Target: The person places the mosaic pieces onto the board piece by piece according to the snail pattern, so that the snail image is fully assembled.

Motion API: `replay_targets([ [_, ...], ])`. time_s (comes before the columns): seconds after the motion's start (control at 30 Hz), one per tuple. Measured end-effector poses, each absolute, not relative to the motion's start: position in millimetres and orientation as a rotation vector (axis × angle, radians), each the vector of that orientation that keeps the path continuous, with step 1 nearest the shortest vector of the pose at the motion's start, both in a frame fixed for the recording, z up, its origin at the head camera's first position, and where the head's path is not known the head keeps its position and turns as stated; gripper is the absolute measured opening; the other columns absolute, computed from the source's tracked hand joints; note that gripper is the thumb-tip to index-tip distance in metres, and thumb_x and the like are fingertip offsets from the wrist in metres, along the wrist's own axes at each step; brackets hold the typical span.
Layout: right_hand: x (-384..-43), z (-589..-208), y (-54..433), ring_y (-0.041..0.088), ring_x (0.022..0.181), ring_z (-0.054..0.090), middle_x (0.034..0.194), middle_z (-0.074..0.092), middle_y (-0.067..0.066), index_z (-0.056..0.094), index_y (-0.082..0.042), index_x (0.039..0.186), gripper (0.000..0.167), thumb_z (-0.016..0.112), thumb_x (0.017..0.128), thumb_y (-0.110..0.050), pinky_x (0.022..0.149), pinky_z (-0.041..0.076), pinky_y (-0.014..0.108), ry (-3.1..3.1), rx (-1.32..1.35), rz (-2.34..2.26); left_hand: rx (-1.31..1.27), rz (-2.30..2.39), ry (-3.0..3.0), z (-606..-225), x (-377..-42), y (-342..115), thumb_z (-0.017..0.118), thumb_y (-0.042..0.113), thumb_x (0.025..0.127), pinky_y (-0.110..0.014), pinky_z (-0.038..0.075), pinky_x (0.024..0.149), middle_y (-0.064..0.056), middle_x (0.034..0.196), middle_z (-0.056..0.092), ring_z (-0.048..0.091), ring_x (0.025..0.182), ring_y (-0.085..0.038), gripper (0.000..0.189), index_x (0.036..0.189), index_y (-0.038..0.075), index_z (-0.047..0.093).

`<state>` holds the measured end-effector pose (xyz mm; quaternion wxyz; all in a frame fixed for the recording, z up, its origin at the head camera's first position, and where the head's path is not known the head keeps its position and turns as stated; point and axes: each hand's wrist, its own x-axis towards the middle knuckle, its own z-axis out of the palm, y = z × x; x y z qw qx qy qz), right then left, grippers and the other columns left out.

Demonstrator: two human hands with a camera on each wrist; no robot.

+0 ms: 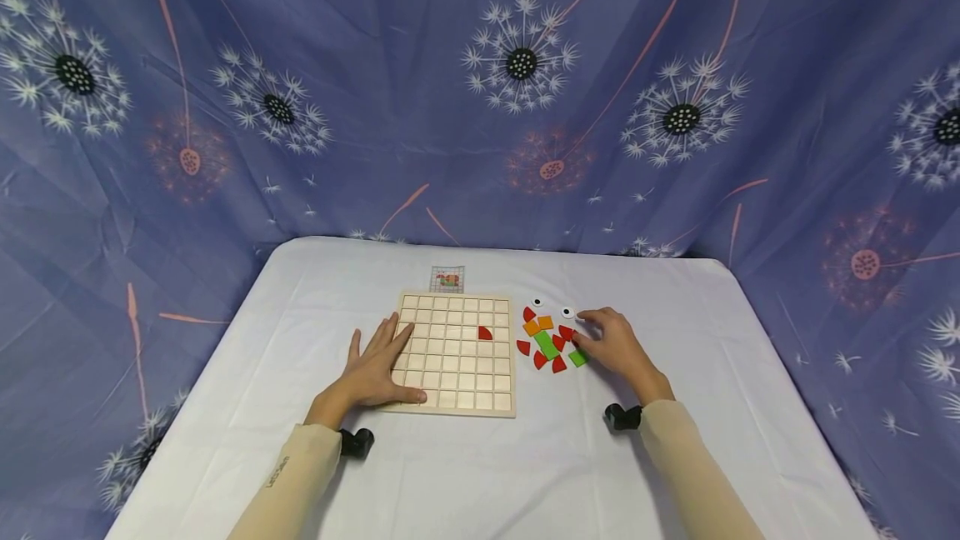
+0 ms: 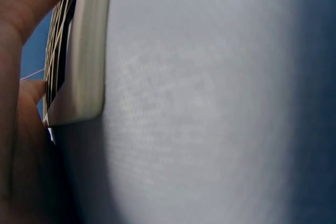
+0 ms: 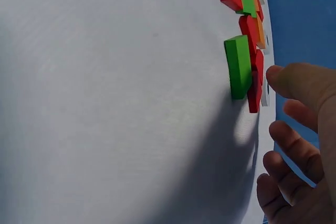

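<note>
A wooden grid board (image 1: 457, 365) lies flat on the table, with one red quarter-circle piece (image 1: 486, 333) in a cell toward its upper right. My left hand (image 1: 371, 369) rests spread over the board's left side, thumb near the front edge. In the left wrist view its fingers lie along the board's rim (image 2: 89, 51). My right hand (image 1: 615, 344) hovers at the right end of a loose cluster of pieces, fingers parted and holding nothing. Nearest to it are a green square piece (image 1: 577, 357), red pieces (image 3: 254, 93) and a white eye disc (image 1: 567, 312).
Several more pieces lie between board and right hand: orange squares (image 1: 545, 322), a green rectangle (image 1: 546, 345), red quarter circles (image 1: 523, 347) and another eye disc (image 1: 537, 302). Behind the board is a small picture card (image 1: 447, 279). A patterned blue curtain (image 1: 420, 107) hangs beyond the white-covered table (image 1: 465, 482).
</note>
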<state>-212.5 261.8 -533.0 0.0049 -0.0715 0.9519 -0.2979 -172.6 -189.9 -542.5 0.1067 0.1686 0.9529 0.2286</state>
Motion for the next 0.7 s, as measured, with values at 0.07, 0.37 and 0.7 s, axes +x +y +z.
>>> replay_targets([
  [0.07, -211.1, -533.9, 261.7, 0.038, 0.113, 0.059, 0.124, 0.065, 0.020, 0.069, -0.005, 0.130, 0.044, 0.077, 0.092, -0.025, 0.102, 0.050, 0.057, 2.976, -0.217, -0.920, 0.496, 0.674, 2.809, -542.5, -172.4, -190.0, 0.081, 0.074, 0.068, -0.070, -0.011, 0.121, -0.019, 0.173, 0.001, 0.006, 0.160, -0.042, 0.130, 0.166, 0.015, 0.020],
  [0.37, -210.0, -538.2, 263.2, 0.034, 0.107, 0.060, 0.113, 0.068, 0.015, 0.077, -0.005, 0.114, 0.025, 0.073, 0.092, -0.013, 0.099, 0.052, 0.054, 2.964, -0.252, -0.922, 0.493, 0.678, 2.810, -541.0, -171.7, -189.5, 0.082, 0.073, 0.068, -0.070, -0.011, 0.121, -0.020, 0.173, 0.001, 0.006, 0.160, -0.042, 0.129, 0.166, 0.014, 0.020],
  [0.7, -206.8, -538.2, 266.7, 0.035, 0.111, 0.057, 0.121, 0.065, 0.019, 0.071, -0.003, 0.125, 0.038, 0.076, 0.091, -0.019, 0.102, 0.051, 0.056, 2.963, -0.188, -0.889, 0.495, 0.692, 2.813, -541.3, -170.9, -189.2, 0.083, 0.071, 0.068, -0.070, -0.011, 0.121, -0.020, 0.173, 0.002, 0.007, 0.160, -0.043, 0.130, 0.166, 0.013, 0.021],
])
